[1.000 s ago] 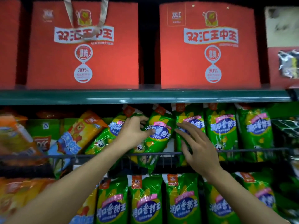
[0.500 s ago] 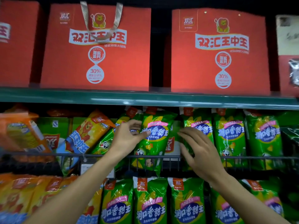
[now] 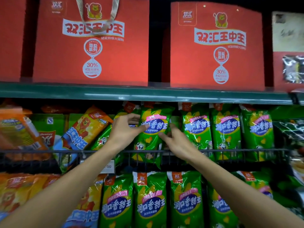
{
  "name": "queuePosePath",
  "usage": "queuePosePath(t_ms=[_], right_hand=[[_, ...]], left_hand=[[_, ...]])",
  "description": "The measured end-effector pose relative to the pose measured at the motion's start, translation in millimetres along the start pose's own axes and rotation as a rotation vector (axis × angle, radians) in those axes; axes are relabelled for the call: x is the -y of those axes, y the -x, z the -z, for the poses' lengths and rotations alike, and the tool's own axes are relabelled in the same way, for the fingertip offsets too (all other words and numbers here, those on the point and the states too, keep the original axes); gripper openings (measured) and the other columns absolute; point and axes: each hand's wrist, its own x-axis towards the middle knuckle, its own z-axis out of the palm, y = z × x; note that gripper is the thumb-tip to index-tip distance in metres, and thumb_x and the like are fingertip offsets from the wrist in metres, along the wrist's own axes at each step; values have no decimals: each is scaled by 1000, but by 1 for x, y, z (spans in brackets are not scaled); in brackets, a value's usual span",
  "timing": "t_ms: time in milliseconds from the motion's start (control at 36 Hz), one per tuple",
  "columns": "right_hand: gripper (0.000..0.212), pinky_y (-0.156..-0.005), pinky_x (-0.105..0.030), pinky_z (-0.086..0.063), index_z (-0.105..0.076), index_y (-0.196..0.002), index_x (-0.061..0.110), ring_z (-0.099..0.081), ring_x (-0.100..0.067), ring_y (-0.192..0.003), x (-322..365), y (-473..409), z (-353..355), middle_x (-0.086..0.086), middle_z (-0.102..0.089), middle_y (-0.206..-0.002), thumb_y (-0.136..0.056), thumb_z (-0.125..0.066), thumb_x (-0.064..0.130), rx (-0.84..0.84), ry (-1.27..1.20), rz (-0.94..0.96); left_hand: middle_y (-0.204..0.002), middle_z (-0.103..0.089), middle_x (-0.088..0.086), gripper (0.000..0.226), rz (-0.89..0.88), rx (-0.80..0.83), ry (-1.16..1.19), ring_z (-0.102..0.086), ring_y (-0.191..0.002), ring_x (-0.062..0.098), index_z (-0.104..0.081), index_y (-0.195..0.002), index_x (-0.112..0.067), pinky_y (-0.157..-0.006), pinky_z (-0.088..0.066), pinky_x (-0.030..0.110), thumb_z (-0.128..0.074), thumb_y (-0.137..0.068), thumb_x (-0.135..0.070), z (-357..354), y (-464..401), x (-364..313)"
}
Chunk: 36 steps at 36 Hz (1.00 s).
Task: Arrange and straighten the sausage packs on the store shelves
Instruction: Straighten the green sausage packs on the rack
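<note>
Your left hand (image 3: 125, 130) holds the left edge of one green pack (image 3: 152, 129): the thumb lies across its front near the blue label and the fingers curl behind the edge, so the hand is pinching the pack. Your right hand (image 3: 176, 142) comes from the other side, with the fingers resting on the pack's right edge and lower front; I cannot tell if they only press or also take hold. With a hand on each side you can turn the pack, I think, so that it stands straight. The pack is in the middle shelf, behind the wire rail (image 3: 230, 151), which keeps the packs from sliding out, and it stands almost upright. To its right, three green packs (image 3: 227, 129) stand in a tidy row, with a small gap between them and your pack. To its left, another green pack (image 3: 105, 137) leans, partly hidden by your hand, and an orange pack (image 3: 85, 127) is tilted too. These probably need straightening next. Above, two red gift boxes (image 3: 215, 46) stand on the top shelf (image 3: 148, 94).
</note>
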Motion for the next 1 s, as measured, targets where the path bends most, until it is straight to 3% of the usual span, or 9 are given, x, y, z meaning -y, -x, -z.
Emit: queuePosePath(t_ms=[167,361,500,583,639,750,861,944,1000], right_hand=[[61,-83,-44,-56,-20,-158,16,-71,-34,-94,16,-2,-2,-16,-70,-106,-107,-46,38,-61,-47,70],[51,-92,-45,-50,-32,-152,20,-62,-40,-113,21,-20,14,-16,-66,-123,-106,-44,39,-166,103,161],[46,-62,-33,-39,-38,-141,10,-56,-25,-69,6,-16,30,-5,-57,-74,-106,-46,38,-25,284,111],[47,-49,-30,-35,-36,-140,5,-49,-18,-56,-4,-9,35,-4,-53,-69,-107,-44,38,27,350,73],[50,-45,-27,-33,-34,-142,4,-49,-16,-54,-7,-8,36,-4,-53,-68,-107,-43,38,22,374,81],[47,-44,-25,-31,-42,-132,4,-51,-17,-55,-10,-9,37,-3,-53,-69,-106,-46,42,-14,443,118],[73,-67,-37,-52,-22,-156,6,-64,-26,-78,-16,-7,38,-5,-63,-83,-101,-57,40,-131,519,221],[77,-94,-39,-55,-22,-159,10,-59,-25,-121,-20,1,34,-8,-53,-145,-99,-59,42,-278,566,378],[69,-108,-39,-48,-33,-156,15,-43,-22,-141,-23,6,28,-3,-40,-157,-99,-54,47,-372,664,554]], left_hand=[[-103,-70,-8,52,8,-71,62,-63,-94,-8,-68,-122,-14,-75,-46,4,-87,-78,-37,9,-4,-1],[-102,-73,1,43,67,-80,111,-70,-99,10,-64,-109,-17,-86,-56,27,-86,-78,-37,9,-10,-2],[-107,-73,-1,54,38,17,64,-69,-104,9,-65,-122,-12,-90,-54,24,-88,-78,-33,-1,-3,2],[-117,-69,-1,59,-52,63,-44,-64,-107,6,-59,-136,-14,-82,-50,8,-83,-84,-27,-9,4,2],[-129,-60,-2,61,-109,78,-76,-62,-107,6,-52,-144,-18,-82,-52,8,-78,-89,-23,-14,9,3],[-151,-35,-15,65,-341,59,-254,-45,-134,8,-39,-153,-25,-107,-42,16,-69,-96,-19,-17,20,7],[-167,-15,-12,67,-552,108,-443,-22,-153,14,-32,-158,-26,-107,-45,32,-58,-99,-9,-19,27,14],[-169,-8,-16,61,-597,172,-501,-5,-157,8,-26,-160,-28,-122,-30,40,-48,-105,-15,-21,30,22],[-169,3,-20,60,-570,217,-527,7,-156,5,-15,-162,-31,-125,-17,37,-41,-108,-26,-22,31,22]])
